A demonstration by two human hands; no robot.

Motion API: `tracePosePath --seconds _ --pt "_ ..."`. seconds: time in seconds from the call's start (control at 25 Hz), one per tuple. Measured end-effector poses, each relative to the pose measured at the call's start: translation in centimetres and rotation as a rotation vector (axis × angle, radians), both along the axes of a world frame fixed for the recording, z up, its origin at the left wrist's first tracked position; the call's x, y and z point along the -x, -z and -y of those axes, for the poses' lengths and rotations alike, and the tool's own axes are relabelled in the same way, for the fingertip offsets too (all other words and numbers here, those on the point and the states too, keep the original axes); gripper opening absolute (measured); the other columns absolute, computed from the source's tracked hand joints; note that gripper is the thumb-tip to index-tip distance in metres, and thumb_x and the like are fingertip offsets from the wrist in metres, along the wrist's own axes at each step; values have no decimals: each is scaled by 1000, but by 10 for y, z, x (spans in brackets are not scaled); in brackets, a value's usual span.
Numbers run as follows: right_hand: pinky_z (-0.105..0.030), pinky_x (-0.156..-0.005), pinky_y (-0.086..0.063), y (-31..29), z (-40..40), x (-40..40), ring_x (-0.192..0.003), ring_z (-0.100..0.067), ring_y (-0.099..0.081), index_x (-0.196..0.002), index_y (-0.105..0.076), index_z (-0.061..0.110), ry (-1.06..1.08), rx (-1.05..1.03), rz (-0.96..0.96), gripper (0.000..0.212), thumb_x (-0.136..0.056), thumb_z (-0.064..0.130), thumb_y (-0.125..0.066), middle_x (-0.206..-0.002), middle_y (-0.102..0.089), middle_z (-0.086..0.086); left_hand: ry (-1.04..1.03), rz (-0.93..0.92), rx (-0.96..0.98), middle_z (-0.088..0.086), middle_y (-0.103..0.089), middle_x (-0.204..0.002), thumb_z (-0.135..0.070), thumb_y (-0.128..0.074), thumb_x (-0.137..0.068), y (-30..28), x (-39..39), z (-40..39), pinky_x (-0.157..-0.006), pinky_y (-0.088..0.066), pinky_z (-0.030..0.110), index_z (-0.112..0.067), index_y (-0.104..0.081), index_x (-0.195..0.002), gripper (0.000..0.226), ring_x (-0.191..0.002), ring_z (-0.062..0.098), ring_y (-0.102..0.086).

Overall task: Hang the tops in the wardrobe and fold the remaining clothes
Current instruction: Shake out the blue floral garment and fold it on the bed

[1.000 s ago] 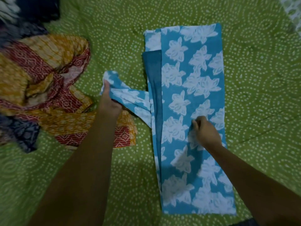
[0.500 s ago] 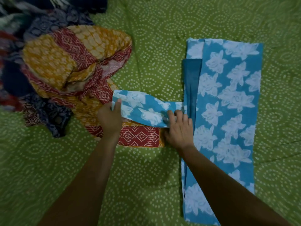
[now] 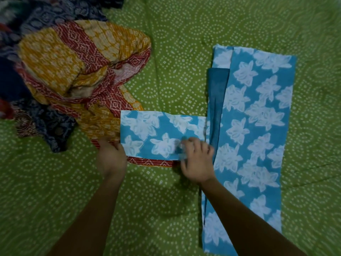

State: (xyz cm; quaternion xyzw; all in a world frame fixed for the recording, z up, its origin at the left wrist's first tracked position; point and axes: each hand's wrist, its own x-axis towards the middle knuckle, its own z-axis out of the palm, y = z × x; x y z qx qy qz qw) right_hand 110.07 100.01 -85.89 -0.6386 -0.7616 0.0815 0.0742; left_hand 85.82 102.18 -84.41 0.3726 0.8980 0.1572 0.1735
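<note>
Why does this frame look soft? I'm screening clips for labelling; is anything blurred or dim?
Head view: dim, flat light throughout; motion blur smears the right hand's fingers on the blue floral sleeve; the clothes pile softens toward the left edge; wide-angle bending at the corners; no glare.

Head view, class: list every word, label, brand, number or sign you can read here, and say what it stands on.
None: no readable text on the blue floral garment, the yellow and red cloth, the dark printed clothes or the green bedsheet. All show only patterns; no tag is visible.
</note>
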Motion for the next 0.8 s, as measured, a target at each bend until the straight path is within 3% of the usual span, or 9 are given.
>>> tracePosePath --seconds 0.08,0.16,0.28,0.36,0.44,0.56,0.64,0.72,0.8 --pt "-43 -81 -38 -9 -36 -8 -99 -31 -42 -118 -46 12 367 -24 -26 49 -78 39 -54 -119 -46 -14 20 -156 -45 24 -53 -121 -20 -53 -89 -11 -13 -9 -91 -38 43 -2 -44 -128 44 -110 40 -50" --pt "-45 -84 -37 -13 -71 -23 -105 -35 -43 -126 -41 11 528 94 58 57 -78 37 -60 -129 -42 -16 191 -262 -115 18 -52 -122 -30 -49 -90 -16 -35 -25 -96 -34 42 -7 -46 -127 44 -114 34 -47" --pt "-45 -81 -45 -9 -92 -39 -105 -37 -49 -136 -33 10 444 249 148 55 -86 21 -53 -140 -34 -16 469 35 -208 10 -60 -109 -22 -50 -93 -23 -97 -59 -84 -43 37 -13 -59 -111 22 -101 27 -54" --pt "-43 -79 -46 -8 -99 -52 -102 -37 -54 -130 -42 6 556 208 -51 38 -92 10 -43 -129 -48 -17 539 308 -84 9 -66 -103 -19 -51 -95 -15 -137 -80 -76 -47 33 -14 -64 -105 18 -93 26 -61" --pt "-40 -76 -44 -9 -104 -67 -98 -37 -57 -115 -53 4 759 195 -278 24 -97 13 -40 -112 -59 -19 551 516 106 14 -69 -102 -20 -53 -95 5 -170 -102 -79 -50 35 -8 -68 -102 20 -92 29 -63" --pt "-34 -66 -34 -11 -110 -83 -89 -37 -58 -95 -57 2 869 220 -392 29 -100 24 -39 -97 -63 -21 377 824 228 16 -67 -85 -23 -57 -95 20 -209 -131 -75 -50 33 -5 -65 -82 24 -80 26 -63" --pt "-32 -63 -29 -11 -109 -85 -85 -36 -57 -86 -55 4 832 224 -403 32 -100 28 -40 -92 -63 -22 210 1007 273 8 -62 -80 -22 -60 -94 22 -228 -146 -64 -51 26 -3 -61 -85 21 -74 18 -60" --pt "-32 -60 -29 -10 -108 -87 -79 -35 -56 -78 -50 7 823 207 -457 33 -100 29 -40 -86 -63 -21 146 1060 297 7 -57 -77 -18 -64 -91 21 -242 -157 -64 -50 22 -4 -60 -91 15 -70 15 -56" --pt "-34 -59 -31 -9 -106 -88 -76 -34 -55 -74 -45 9 836 200 -501 34 -100 29 -40 -81 -61 -18 142 1000 265 9 -57 -78 -14 -68 -87 24 -251 -168 -72 -51 31 -11 -57 -84 12 -72 20 -54"
